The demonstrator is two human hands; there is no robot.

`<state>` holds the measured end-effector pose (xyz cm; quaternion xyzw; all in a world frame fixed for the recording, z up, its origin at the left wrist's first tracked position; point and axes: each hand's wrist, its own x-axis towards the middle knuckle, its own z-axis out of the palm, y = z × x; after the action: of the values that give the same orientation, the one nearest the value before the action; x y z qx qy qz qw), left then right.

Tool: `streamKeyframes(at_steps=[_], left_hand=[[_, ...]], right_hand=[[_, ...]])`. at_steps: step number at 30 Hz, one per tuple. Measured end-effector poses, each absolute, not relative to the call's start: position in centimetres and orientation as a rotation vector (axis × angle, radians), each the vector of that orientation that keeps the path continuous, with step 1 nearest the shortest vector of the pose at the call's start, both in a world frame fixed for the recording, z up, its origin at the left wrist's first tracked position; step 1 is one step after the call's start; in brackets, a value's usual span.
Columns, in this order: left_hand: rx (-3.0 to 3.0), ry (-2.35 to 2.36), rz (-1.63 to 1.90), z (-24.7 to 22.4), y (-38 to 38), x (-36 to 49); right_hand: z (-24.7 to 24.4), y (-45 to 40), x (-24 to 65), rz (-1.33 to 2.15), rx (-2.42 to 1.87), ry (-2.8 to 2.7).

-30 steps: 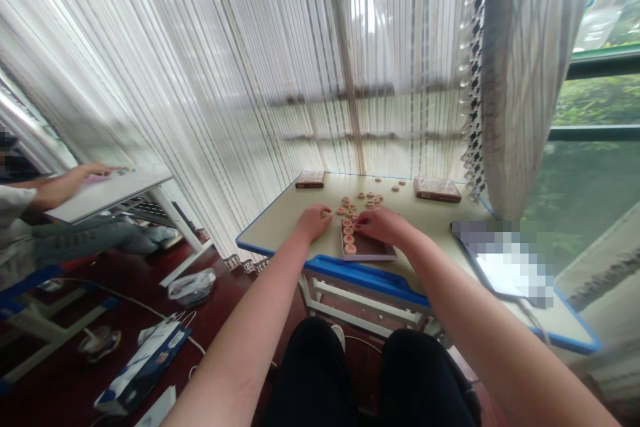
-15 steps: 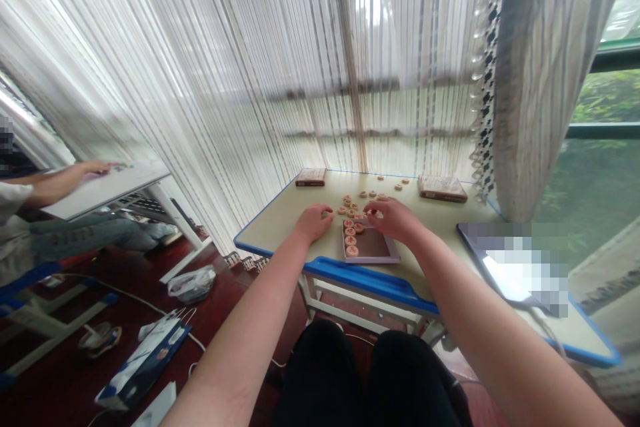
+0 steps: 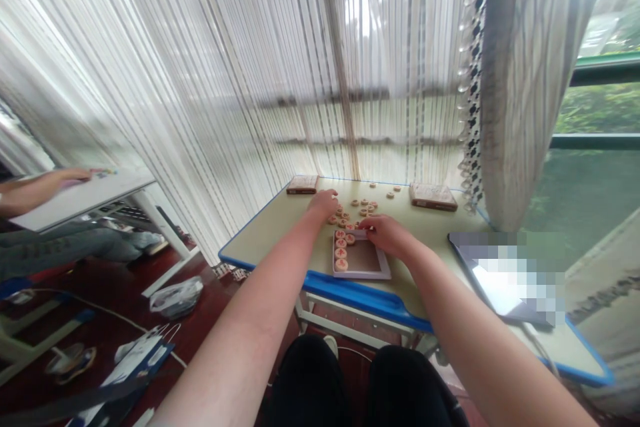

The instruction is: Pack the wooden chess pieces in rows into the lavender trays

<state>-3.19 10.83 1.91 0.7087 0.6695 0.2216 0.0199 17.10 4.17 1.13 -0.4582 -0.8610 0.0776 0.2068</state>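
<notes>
Xiangqi pieces, round and pale wood with red characters, lie loose (image 3: 343, 221) across the tabletop. A shallow open box (image 3: 386, 267) holds a column of pieces (image 3: 341, 253) along its left wall, with one more piece (image 3: 350, 239) beside the column. My left hand (image 3: 323, 201) reaches past the box to the left edge of the loose group, its fingers apart and nothing visible in them. Over the box's far right corner, my right hand (image 3: 387, 233) has its fingers stretched toward pieces just behind the far wall. Its fingertips seem to touch one.
Two flat boxes lie on the table, one at the far left (image 3: 303, 185) and one at the far right (image 3: 433, 196). A tablet-like device (image 3: 500, 287) lies on the right. Another person's arm (image 3: 40, 190) rests at a white table (image 3: 85, 197) on the left.
My left hand has moved forward to the left side of the loose pieces. My right hand stays near the box's far edge. The view has shifted slightly.
</notes>
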Motion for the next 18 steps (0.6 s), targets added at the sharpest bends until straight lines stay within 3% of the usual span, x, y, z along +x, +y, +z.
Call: streamKeyframes(at_steps=[5,18], left_hand=[[2.249,1.889,0.897,0.0,11.2,-2.9],[2.250,1.949,0.847,-0.1,10.1,-3.0]], right_hand=[[1.3,3.8,17.0,0.216,-1.336,-2.398],[1.2,4.6,17.4,0.154,-1.441,-2.244]])
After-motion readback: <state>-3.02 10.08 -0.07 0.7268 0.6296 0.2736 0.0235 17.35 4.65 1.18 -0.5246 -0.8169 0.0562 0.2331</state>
